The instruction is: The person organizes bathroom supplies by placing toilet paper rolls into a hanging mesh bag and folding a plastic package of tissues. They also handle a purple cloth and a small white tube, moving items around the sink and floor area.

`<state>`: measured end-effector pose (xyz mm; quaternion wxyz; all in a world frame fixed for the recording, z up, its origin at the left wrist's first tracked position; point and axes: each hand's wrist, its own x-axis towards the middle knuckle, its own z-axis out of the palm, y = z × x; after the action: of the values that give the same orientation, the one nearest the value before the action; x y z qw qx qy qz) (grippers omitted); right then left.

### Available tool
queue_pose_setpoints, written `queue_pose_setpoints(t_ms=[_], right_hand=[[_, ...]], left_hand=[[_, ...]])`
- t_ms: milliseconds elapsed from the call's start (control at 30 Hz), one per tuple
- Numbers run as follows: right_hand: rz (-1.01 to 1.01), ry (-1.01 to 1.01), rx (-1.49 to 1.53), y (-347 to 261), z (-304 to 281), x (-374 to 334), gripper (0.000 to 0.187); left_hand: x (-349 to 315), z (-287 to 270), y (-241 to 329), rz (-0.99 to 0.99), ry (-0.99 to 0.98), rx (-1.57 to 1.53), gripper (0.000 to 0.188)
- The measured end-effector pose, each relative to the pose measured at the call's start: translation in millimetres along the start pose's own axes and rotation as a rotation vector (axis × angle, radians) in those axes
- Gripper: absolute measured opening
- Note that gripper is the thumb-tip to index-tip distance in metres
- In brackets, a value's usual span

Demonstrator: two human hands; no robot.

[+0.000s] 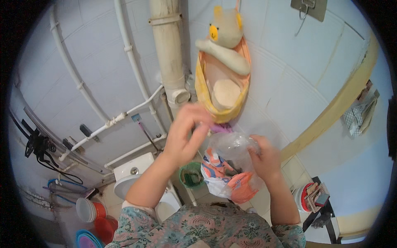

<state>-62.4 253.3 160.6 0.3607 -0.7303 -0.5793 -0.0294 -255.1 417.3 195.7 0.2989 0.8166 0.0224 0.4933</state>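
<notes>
My right hand grips the rim of a clear plastic bag in front of my body. Through its wall show crumpled plastic bags, white with orange and blue print, and a bunched orange bag. To the left of it, my left hand is raised with bent fingers and the thumb apart. Its fingertips are blurred, and nothing shows in it. Just beyond my hands a yellow hanging pouch with a stuffed animal head hangs on the wall. Something purple shows under the pouch.
A toilet stands at the lower left, with a green basket on the floor beside it. Pipes run along the tiled wall. Stacked basins and buckets are at far left. A red-and-white tub stands at the right.
</notes>
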Motion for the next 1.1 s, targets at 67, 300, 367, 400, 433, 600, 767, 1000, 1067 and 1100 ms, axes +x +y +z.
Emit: queue_pose_setpoints(t_ms=[67,300,367,400,433,600,767,1000,1067,1100], right_hand=[[0.051,-0.012,0.084,1.3,1.4,-6.8,0.028],[0.265,-0.025,0.434,4.9,13.0,-31.7,0.025],[0.238,0.095,0.560,14.1,20.1,-39.0,0.025],[0.299,0.070,0.546,18.6,21.1,-44.2,0.025],[0.360,0.045,0.530,23.9,20.4,-51.4,0.026],[0.519,0.156,0.961,55.8,39.6,-80.8,0.031],[0.581,-0.134,1.045,72.2,40.0,-108.0,0.042],[1.073,-0.316,1.080,189.2,85.6,-252.9,0.075],[1.220,-0.519,1.233,202.0,110.0,-300.7,0.076],[1.261,-0.560,1.369,190.3,120.4,-306.0,0.077]], left_hand=[[-32.1,9.3,16.5,-0.212,-0.334,-0.346,0.007],[-120.1,69.5,5.6,-0.036,-0.708,0.152,0.040],[-139.0,73.4,9.5,-0.046,-0.803,0.306,0.049],[-142.1,74.1,14.0,-0.114,-1.054,0.434,0.051],[-142.1,74.8,18.9,-0.090,-1.127,0.419,0.050],[-164.2,94.7,22.2,0.161,-1.025,0.307,0.039],[-174.3,99.8,25.0,-0.327,-1.154,-0.033,0.031],[-182.8,101.8,-0.9,-0.649,-0.707,-0.361,0.008],[-177.4,102.9,-6.5,-0.723,-0.586,-0.518,0.010],[-174.3,104.0,-7.9,-0.712,-0.578,-0.538,0.012]])
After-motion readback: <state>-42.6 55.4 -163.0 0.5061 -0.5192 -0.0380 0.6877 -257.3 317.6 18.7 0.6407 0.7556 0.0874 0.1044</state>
